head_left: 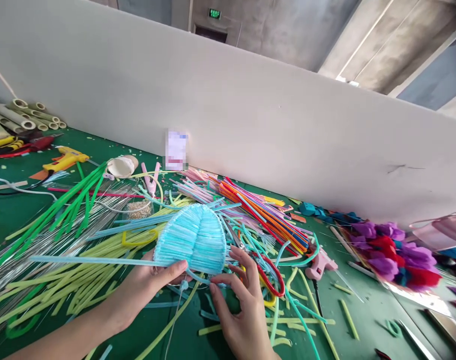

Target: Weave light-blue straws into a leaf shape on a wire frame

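Note:
A light blue leaf shape [192, 237], wound from fuzzy pipe cleaners with a ridge down its middle, is held up over the green table. My left hand [163, 272] pinches its lower left edge, thumb on the front. A long blue pipe cleaner [88, 260] sticks out leftward past that thumb. At the lower right edge, my right hand [239, 300] has thumb and forefinger closed on a short blue pipe cleaner end. A thin wire stem hangs below the leaf shape. Red-handled scissors [269, 274] lie just beyond my right hand.
Yellow-green pipe cleaners [73, 285] and silver wires [111, 200] spread on the left. A yellow glue gun [64, 159] and bamboo tubes [32, 115] lie farther back. On the right are a pink glue gun [321, 264] and purple-red flowers [400, 255]. A white partition [250, 115] stands behind.

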Motion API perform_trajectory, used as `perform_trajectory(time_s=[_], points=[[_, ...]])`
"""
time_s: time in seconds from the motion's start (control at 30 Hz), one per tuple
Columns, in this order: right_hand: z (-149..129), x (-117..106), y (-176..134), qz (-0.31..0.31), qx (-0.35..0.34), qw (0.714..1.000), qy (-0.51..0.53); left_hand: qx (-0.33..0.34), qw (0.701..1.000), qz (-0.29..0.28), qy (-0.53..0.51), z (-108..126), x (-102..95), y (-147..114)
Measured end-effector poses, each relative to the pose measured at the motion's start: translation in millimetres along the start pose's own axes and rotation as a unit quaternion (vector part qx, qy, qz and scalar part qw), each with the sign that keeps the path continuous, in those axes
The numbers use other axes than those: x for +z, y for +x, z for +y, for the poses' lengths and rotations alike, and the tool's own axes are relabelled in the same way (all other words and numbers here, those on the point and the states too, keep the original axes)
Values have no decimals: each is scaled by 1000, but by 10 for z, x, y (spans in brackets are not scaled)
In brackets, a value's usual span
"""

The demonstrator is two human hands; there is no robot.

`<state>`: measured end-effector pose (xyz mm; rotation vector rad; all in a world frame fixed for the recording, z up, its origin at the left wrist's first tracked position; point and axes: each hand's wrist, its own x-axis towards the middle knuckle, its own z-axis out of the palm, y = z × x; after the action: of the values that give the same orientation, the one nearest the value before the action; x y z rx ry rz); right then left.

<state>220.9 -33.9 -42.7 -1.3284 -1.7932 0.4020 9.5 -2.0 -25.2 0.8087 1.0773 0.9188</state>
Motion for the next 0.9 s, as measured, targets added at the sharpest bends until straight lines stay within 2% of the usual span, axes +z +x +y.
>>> perform_trajectory(time_s=[0.1, 0.2, 0.3, 0.47, 0.63, 0.8, 0.9], points=[[-14, -4, -31, -19, -39, 998, -39, 36, 997, -23, 56, -18, 3, 5], [-52, 29, -52, -32, -42, 998, -34, 44, 995, -62, 57, -29, 18, 10], [-66, 57, -58, -28, -9, 1000, -7, 38, 995, -83, 43, -36, 13, 16], [-22, 48, -41, -25, 65, 996, 49, 27, 994, -88, 56, -51, -8, 14], [-29, 22, -29, -41, 86, 994, 55, 7, 996, -86, 27, -37, 1, 13], [-87, 27, -45, -6, 99, 987, 123, -14, 998, -65, 24, -38, -16, 22], [-95, 63, -49, 53, 158, 964, 208, -18, 998, -60, 16, -41, -25, 21]])
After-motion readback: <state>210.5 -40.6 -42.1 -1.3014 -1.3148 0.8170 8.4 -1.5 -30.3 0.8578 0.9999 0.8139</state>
